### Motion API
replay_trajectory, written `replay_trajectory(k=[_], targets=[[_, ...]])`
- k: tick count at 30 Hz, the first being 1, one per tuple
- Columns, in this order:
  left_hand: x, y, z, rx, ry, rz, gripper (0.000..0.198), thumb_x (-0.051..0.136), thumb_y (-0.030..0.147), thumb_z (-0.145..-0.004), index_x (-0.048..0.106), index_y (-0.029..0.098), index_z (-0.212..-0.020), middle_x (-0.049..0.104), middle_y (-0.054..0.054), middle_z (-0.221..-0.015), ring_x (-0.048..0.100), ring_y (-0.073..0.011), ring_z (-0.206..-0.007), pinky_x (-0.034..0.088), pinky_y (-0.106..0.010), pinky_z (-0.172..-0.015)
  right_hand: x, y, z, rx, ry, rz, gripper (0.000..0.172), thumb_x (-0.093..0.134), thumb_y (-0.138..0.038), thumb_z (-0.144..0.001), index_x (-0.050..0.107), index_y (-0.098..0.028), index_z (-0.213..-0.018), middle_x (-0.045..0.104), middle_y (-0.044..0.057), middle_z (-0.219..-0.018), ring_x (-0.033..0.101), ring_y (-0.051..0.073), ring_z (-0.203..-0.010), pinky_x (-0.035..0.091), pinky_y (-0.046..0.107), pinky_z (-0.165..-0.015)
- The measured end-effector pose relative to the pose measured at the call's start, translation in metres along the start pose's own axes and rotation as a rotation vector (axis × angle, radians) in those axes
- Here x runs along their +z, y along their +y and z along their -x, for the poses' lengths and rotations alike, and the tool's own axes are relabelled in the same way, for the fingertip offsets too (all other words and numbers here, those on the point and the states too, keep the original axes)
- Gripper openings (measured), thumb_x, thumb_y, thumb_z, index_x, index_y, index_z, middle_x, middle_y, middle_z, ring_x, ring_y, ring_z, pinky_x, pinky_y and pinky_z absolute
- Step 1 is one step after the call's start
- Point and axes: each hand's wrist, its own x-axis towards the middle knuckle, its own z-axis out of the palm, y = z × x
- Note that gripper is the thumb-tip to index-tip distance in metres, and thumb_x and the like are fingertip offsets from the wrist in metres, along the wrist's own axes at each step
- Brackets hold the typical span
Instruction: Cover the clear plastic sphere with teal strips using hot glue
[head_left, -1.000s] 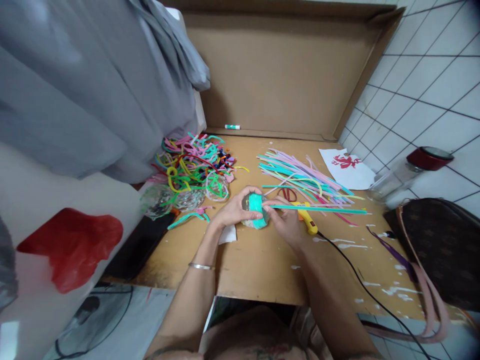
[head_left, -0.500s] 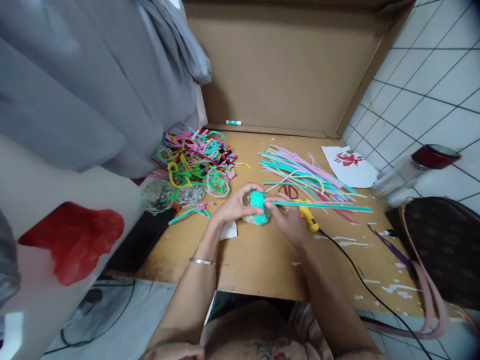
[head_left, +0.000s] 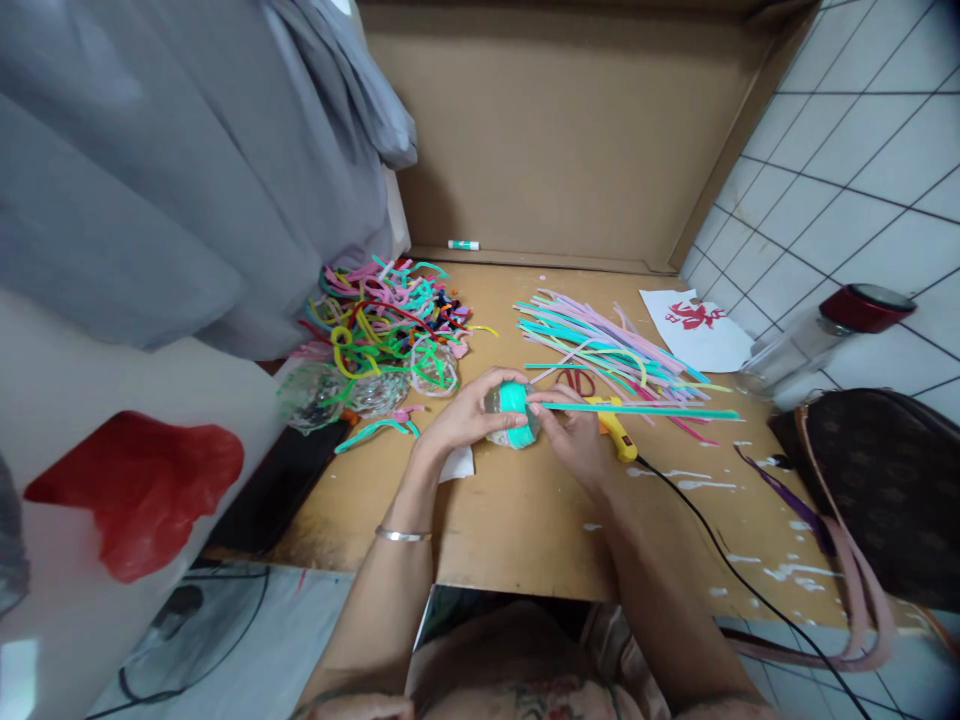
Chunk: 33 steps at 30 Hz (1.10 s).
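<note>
Bare table [head_left: 525, 520] near edge open; pipe-cleaner heap [head_left: 382, 330] blocks left; glue gun [head_left: 616, 432] beside right hand [head_left: 574, 440]

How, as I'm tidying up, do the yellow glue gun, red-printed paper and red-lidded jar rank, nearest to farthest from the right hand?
1. Yellow glue gun, right beside the right hand.
2. Red-printed paper, back right on the desk.
3. Red-lidded jar, far right by the tiles.

**Things by number**

One tangled heap of coloured pipe cleaners [head_left: 382, 320] and one straight pastel heap [head_left: 600, 345]. Three clear plastic balls [head_left: 379, 392]. One teal-wrapped clear ball [head_left: 511, 402]. One long teal pipe cleaner [head_left: 645, 411]. One yellow glue gun [head_left: 616, 435]. One red-lidded glass jar [head_left: 795, 352].
</note>
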Motion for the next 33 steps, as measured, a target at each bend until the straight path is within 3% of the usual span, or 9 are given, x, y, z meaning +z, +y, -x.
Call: replay_trajectory(k=[25,33], targets=[[0.0008,-0.0032,-0.0011,0.133,-0.021,-0.093,0.033,0.065,0.041,-0.08,0.059,0.018,-0.102,0.056,-0.008,-0.119,0.051,-0.0232,-0.118,0.038,-0.035,-0.103,0.0023,-0.0004,0.0007,-0.006,0.022,-0.016,0.014,0.055,-0.03,-0.084,0.068,-0.024,-0.086,0.065,0.003,-0.088,0.062,0.018,-0.086,0.05,0.033,-0.079],[0.0004,-0.002,-0.0013,0.134,-0.029,-0.095,0.032,0.063,0.042,-0.081,0.059,0.018,-0.101,0.057,-0.008,-0.116,0.051,-0.0229,-0.117,0.038,-0.036,-0.103,-0.0019,0.0006,-0.0009,-0.024,-0.024,0.018,0.016,0.055,-0.03,-0.084,0.068,-0.024,-0.091,0.064,0.003,-0.088,0.062,0.017,-0.083,0.05,0.03,-0.073]])
